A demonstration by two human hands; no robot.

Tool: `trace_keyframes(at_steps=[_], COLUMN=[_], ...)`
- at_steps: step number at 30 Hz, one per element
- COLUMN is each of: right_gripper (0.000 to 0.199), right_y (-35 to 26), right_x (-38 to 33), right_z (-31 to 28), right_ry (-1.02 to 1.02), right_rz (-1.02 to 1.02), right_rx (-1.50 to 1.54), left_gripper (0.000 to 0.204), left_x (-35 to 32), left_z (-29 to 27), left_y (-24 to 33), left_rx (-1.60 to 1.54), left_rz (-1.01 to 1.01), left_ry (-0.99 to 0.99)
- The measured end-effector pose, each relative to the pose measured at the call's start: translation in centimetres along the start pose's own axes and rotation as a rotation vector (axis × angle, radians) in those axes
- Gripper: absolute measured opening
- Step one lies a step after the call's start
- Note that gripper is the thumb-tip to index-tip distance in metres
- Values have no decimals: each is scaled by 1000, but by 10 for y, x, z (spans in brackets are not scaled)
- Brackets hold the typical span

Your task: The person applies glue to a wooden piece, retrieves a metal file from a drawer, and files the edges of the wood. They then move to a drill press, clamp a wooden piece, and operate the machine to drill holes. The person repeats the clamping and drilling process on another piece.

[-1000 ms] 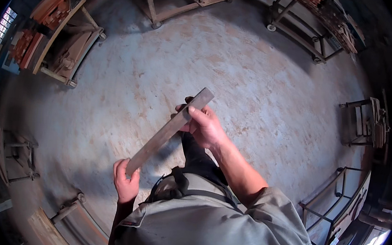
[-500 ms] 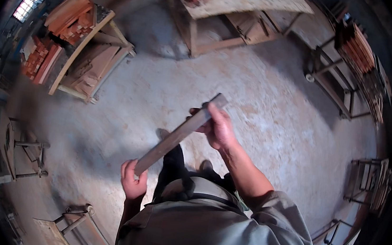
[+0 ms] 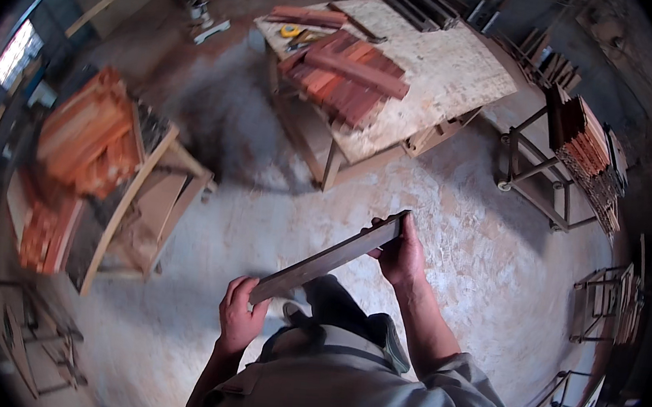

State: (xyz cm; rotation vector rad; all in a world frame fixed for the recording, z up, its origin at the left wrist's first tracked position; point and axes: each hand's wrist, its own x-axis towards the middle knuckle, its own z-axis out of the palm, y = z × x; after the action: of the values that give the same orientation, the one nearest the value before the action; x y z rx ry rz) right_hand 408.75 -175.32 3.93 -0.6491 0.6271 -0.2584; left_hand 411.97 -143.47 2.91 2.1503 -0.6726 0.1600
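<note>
A long grey-brown wooden board (image 3: 328, 258) is held out in front of my body, slanting up from lower left to upper right. My left hand (image 3: 240, 314) grips its near left end, thumb and fingers pinched about the edge. Around the far right end, my right hand (image 3: 404, 255) is closed, with fingertips showing past the far edge. Beyond the board stands a pale-topped worktable (image 3: 452, 66). On that table lie reddish wooden boards (image 3: 346, 86) side by side, with one more board across them.
At left, a wooden stand (image 3: 127, 206) bears stacks of orange-red wood pieces (image 3: 91, 135). A wheeled metal rack (image 3: 541, 162) with stacked boards (image 3: 584, 131) stands at the far right. A yellow tape measure (image 3: 289, 31) lies on the worktable. Smaller racks (image 3: 605, 304) line the right side.
The view has shifted forward, so the worktable shows more fully and nearer. The board has turned to a flatter slant and rolled, with both hands still on its ends.
</note>
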Motion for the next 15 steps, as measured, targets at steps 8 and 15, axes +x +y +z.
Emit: trace_keyframes(at_steps=[8, 15], right_gripper=[66, 84], right_y=[-30, -80], right_x=[176, 294], right_z=[98, 189], right_ry=[107, -129], right_rz=[-90, -135], right_rx=[167, 206], left_gripper=[42, 38], left_x=[221, 395], left_z=[1, 7], left_y=[-90, -161], left_rx=[2, -324], left_rz=[75, -152], left_ry=[-30, -114])
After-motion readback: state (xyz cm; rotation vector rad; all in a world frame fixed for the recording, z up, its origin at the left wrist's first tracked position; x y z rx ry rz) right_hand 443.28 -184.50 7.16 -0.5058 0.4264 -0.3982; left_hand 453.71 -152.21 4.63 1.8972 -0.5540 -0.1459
